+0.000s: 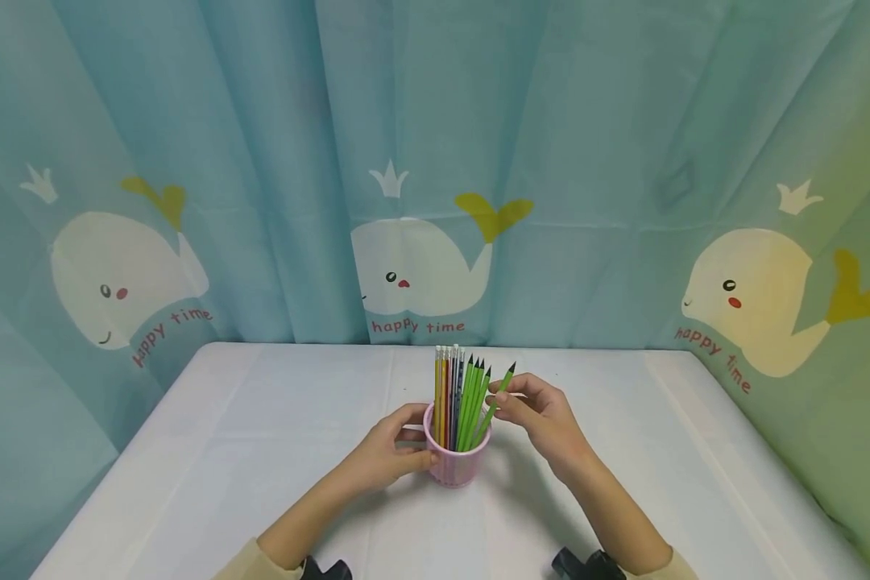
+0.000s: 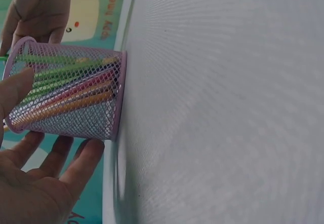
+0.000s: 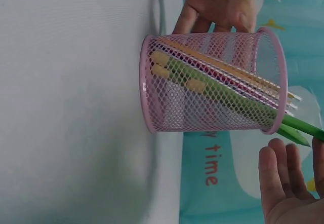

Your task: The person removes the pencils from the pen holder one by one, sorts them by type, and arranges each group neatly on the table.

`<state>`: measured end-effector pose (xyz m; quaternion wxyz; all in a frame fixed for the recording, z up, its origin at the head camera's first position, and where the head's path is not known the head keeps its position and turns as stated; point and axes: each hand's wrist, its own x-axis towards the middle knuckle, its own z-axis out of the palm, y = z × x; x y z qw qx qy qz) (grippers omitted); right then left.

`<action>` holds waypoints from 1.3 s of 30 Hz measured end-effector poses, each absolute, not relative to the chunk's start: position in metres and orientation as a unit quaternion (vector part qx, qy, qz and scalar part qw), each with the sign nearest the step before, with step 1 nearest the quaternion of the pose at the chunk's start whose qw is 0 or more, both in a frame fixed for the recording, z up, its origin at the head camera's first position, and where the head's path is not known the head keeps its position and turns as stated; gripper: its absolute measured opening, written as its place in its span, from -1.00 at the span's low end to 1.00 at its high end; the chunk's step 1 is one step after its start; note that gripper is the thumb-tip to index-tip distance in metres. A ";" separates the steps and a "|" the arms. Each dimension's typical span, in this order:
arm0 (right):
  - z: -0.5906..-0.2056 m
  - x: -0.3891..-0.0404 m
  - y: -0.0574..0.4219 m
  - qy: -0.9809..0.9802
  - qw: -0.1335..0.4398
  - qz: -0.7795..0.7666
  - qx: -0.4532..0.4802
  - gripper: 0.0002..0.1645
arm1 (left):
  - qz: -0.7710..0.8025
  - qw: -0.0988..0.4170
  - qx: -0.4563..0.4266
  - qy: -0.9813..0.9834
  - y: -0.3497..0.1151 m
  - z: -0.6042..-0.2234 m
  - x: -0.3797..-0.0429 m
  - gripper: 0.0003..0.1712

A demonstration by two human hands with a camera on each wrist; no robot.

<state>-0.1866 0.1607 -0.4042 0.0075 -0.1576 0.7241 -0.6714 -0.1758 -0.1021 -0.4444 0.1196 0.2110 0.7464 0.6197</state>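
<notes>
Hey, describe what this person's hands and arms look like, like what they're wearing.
The left hand and right hand wear no gloves. The left sleeve and right sleeve are pale beige, ending partway up bare forearms. Beside each cuff sits a black device, partly cut off; I can't make out cables.

A pink wire-mesh pencil cup (image 3: pixel 202 121) appears sideways across the centre, its base on the white tabletop (image 3: pixel 66 107) that fills the left half, with green pencils (image 3: pixel 304 126) and an orange pencil (image 3: pixel 243 72) slanting inside towards the rim at right. At the top, the left hand (image 3: pixel 217 3) touches the cup's side; at lower right, the right hand (image 3: pixel 291 188) reaches up to a green pencil at the frame's edge. Behind hangs a teal curtain (image 3: pixel 210 209) with red lettering (image 3: pixel 211 166) below the cup.
</notes>
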 end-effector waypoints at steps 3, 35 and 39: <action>-0.399 -0.185 0.162 0.716 0.008 -0.682 -0.153 -0.79 | 0.617 0.118 0.207 0.750 -0.102 -0.444 -0.175 -0.25; -0.362 -0.180 0.194 0.620 -0.028 -0.773 -0.132 -0.84 | 0.604 0.116 0.209 0.761 -0.103 -0.442 -0.176 -0.24; -0.365 -0.183 0.197 0.636 -0.024 -0.759 -0.135 -0.81 | 0.599 0.112 0.211 0.764 -0.103 -0.444 -0.176 -0.24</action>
